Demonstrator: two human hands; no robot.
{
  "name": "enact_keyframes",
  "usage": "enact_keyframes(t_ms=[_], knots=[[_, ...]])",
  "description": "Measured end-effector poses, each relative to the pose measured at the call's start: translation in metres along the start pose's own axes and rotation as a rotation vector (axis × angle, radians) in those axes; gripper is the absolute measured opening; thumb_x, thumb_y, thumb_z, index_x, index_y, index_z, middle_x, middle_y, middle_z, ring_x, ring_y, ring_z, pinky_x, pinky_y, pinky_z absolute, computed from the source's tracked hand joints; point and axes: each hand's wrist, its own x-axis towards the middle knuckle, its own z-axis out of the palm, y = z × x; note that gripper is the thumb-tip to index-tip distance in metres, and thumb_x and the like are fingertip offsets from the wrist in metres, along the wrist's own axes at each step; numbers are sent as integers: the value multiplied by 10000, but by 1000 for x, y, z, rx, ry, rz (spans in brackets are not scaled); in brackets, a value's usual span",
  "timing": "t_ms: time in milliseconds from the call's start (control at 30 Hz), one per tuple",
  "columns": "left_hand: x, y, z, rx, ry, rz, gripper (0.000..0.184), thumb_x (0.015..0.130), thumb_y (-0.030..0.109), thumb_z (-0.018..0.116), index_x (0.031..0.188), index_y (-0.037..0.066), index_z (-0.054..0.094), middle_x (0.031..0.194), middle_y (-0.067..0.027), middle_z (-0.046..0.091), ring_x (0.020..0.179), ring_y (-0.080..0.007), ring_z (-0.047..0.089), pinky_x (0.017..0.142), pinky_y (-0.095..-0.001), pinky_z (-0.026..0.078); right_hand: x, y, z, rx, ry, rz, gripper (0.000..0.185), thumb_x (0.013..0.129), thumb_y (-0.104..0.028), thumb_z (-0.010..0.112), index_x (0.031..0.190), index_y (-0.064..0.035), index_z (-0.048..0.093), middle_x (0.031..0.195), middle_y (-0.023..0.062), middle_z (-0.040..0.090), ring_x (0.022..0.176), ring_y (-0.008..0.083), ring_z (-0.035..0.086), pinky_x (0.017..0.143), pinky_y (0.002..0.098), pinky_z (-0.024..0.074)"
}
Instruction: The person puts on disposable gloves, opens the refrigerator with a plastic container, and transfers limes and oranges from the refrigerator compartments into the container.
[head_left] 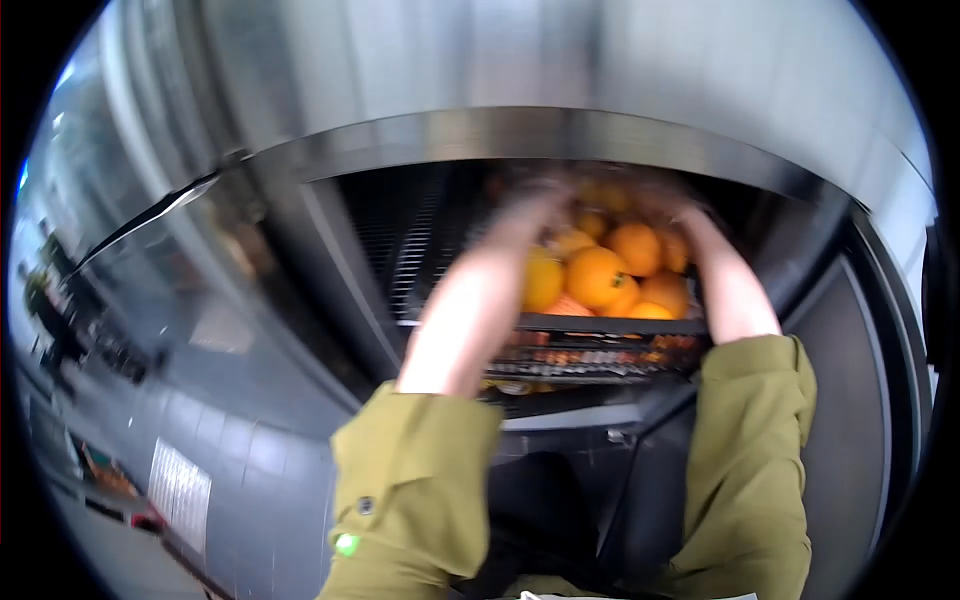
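A black crate point(612, 325) heaped with oranges point(597, 277) sits inside a metal cabinet, low in front of me. Both of my arms reach over it from either side. My left hand point(548, 198) is a blur at the crate's far left, close to the fruit. At the far right, my right hand point(662, 203) is just as smeared, beside the rear oranges. Shadow and motion hide the fingers of both hands, so whether they grip the crate or fruit cannot be made out.
A wire shelf point(410, 255) runs left of the crate, under the cabinet's steel upper edge point(560, 135). More wire racking lies below. An open door panel point(840, 360) stands at right. Grey floor tiles point(250, 450) and a blurred person point(55, 310) appear at left.
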Motion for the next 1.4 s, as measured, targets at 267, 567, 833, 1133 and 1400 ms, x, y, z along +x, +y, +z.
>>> enact_keyframes(t_ms=[267,567,833,1133,1400], knots=[[15,4,5,-27,20,29,306,849,158,473,1131,44,510,1131,-158,514,1050,-298,488,889,-345,379,16,1,16,336,50,151,326,867,-263,423,1084,-72,575,1144,149,540,1062,263,500,926,353,363],[19,21,21,-94,40,53,334,856,139,463,1177,49,497,1197,-154,498,1108,-305,467,933,-336,364,29,14,36,51,516,267,359,838,-267,443,1073,-28,572,1135,155,550,1079,297,500,909,396,393],[11,21,6,-188,141,-109,354,856,221,463,1189,101,488,1214,-178,472,1167,-301,418,977,-350,325,1,-12,4,55,72,165,377,843,-205,423,1161,-21,509,1194,184,512,1112,312,486,951,378,365],[-5,-59,-71,183,-128,-390,350,849,217,465,1174,92,494,1188,-172,486,1141,-297,436,954,-349,344,-7,139,34,-335,346,222,382,815,-206,485,1157,-40,528,1160,177,539,1073,293,518,918,363,404],[14,-40,-28,184,-223,-337,345,843,214,467,1161,83,499,1165,-167,499,1118,-294,452,934,-349,360,4,-2,-5,-172,-62,-245,385,773,-209,539,1115,-31,552,1108,180,552,1010,283,527,887,363,412]])
